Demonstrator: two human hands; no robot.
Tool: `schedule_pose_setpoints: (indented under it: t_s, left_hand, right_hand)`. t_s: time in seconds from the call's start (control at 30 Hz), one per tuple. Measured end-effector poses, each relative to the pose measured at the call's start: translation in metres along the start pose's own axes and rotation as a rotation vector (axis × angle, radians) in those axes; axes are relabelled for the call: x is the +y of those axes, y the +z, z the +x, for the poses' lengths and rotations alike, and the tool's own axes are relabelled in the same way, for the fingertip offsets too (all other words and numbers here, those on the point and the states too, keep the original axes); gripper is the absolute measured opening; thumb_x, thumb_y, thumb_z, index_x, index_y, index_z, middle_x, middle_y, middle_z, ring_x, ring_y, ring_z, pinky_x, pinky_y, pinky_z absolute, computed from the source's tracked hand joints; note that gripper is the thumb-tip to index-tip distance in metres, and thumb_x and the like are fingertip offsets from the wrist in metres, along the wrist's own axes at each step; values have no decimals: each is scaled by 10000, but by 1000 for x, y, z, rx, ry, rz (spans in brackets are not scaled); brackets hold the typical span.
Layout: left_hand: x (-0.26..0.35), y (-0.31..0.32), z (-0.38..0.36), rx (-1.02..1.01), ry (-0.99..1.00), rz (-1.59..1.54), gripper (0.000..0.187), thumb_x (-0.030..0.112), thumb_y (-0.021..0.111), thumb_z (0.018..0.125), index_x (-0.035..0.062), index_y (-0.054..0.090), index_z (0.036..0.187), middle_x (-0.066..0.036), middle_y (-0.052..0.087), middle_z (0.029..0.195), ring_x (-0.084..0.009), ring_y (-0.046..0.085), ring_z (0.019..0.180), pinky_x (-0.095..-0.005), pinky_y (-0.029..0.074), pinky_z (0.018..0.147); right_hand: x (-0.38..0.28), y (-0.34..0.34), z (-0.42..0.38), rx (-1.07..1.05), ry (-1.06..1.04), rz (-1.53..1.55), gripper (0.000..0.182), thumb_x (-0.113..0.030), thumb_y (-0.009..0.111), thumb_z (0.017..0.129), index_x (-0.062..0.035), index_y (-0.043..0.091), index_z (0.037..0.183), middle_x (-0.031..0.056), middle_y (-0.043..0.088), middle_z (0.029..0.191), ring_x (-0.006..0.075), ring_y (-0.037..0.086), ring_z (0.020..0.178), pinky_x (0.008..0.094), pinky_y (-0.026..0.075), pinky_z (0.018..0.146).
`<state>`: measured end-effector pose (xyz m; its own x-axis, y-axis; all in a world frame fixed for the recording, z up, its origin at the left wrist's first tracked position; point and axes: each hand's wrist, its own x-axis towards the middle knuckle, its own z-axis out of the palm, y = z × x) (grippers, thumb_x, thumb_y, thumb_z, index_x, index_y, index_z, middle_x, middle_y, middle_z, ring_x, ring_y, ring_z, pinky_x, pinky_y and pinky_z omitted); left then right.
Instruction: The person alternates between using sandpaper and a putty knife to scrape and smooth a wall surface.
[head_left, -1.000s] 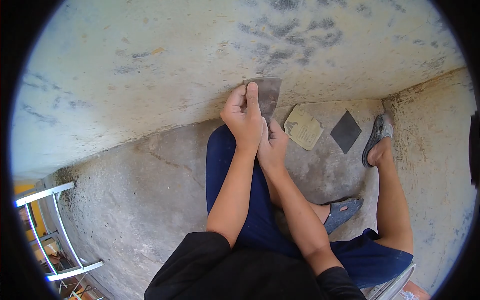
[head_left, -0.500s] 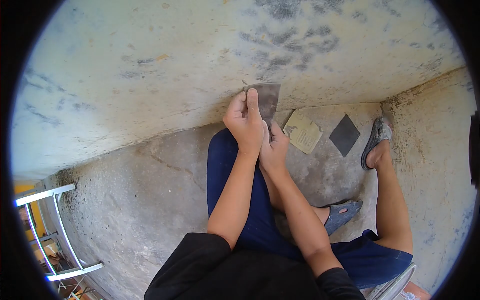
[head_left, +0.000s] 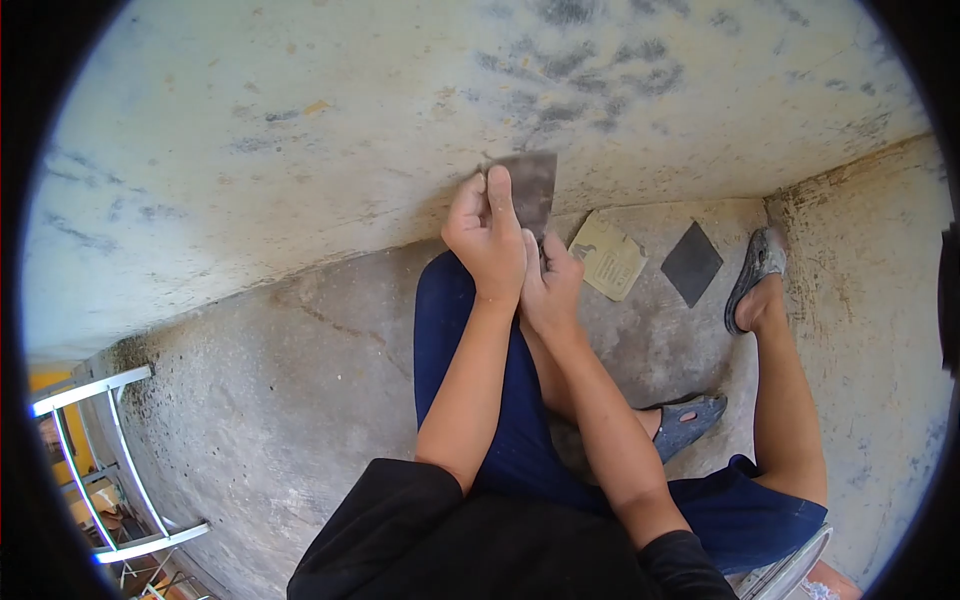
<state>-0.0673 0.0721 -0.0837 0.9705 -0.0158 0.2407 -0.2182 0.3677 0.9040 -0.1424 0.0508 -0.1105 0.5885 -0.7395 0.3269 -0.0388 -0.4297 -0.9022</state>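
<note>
A dark grey-brown sheet of sandpaper [head_left: 533, 190] stands up against the lower part of the wall. My left hand [head_left: 485, 240] grips its left edge, thumb pressed flat on the near face and fingers curled behind. Just below and to the right, my right hand [head_left: 552, 285] is closed at the sheet's bottom corner, its wrist side touching my left hand. On the floor to the right lie a beige square of sandpaper with printing [head_left: 608, 258] and a black square sheet [head_left: 692, 264].
The pale wall [head_left: 300, 150] with dark smudges rises in front, meeting a second wall [head_left: 860, 300] at the right corner. My legs are folded on the concrete floor [head_left: 300, 400], feet in grey clogs [head_left: 690, 425]. A metal ladder-like frame [head_left: 130, 460] stands at left.
Both hands and the sandpaper have shifted slightly up the wall and a little left. The view has tilted slightly; the sheets on the floor lie as before.
</note>
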Motion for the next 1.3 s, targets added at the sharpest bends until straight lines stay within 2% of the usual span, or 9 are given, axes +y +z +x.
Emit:
schedule_pose_setpoints:
  t_s: [0.17,0.37,0.43,0.57,0.67,0.83,0.93,1.13,1.3]
  left_hand:
    - [-4,-6,6,2,17,88,276,185,671,1035,-13,652,843,84,547,728,-4,420,671,-202,333,567]
    - [5,0,5,22,-20,-47,267,184,657,1042,-14,639,863,72,552,734,-5,426,674,-206,346,569]
    - [-7,-1,-5,12,-83,-37,275,199,613,1068,-6,636,885,43,623,797,-13,513,727,-200,410,631]
    - [-20,-3,-18,17,-147,36,271,189,588,1079,9,613,878,54,562,758,-9,457,696,-207,368,598]
    - [-15,-5,-13,28,-145,33,275,184,589,1078,6,612,869,53,561,756,-9,454,693,-208,367,596]
    - [-16,-6,-10,44,-91,61,291,191,595,1077,4,610,854,59,557,754,-3,442,690,-202,354,591]
    - [-12,-12,-5,40,-92,67,295,198,599,1076,1,615,857,61,560,757,-2,443,692,-200,353,591]
    - [-8,-13,-5,34,-92,61,275,179,608,1065,-29,629,887,39,592,737,-15,472,681,-212,387,587]
    - [-13,-9,-9,32,-92,91,298,205,595,1078,-3,631,867,51,585,766,-7,468,705,-210,375,600]
  right_hand:
    - [-4,1,0,0,31,12,274,-137,675,976,25,577,777,238,569,630,319,550,494,391,418,508]
    - [-4,-7,9,-74,49,-58,299,-148,673,982,25,557,767,249,543,614,322,458,483,393,408,500]
    - [22,-5,3,-58,-21,-50,315,-149,673,983,28,543,757,249,533,609,288,454,480,392,402,502]
    - [49,-3,-12,-34,46,95,289,-155,666,989,26,572,784,239,561,624,245,462,491,387,420,518]
    - [43,-7,-10,-113,48,-126,246,-155,655,996,28,617,836,227,608,654,213,507,510,372,449,542]
    - [31,3,-9,-28,11,2,264,-147,658,994,23,591,804,226,570,617,252,517,479,390,418,510]
    - [20,2,-5,-61,10,-115,282,-140,674,983,17,563,776,226,534,587,271,486,452,396,393,482]
    - [20,4,-8,-42,-2,-114,300,-134,690,972,9,546,751,224,519,573,298,462,442,395,383,470]
    - [31,4,-9,-3,-48,-102,283,-136,682,976,12,563,766,231,542,594,317,497,454,400,399,476]
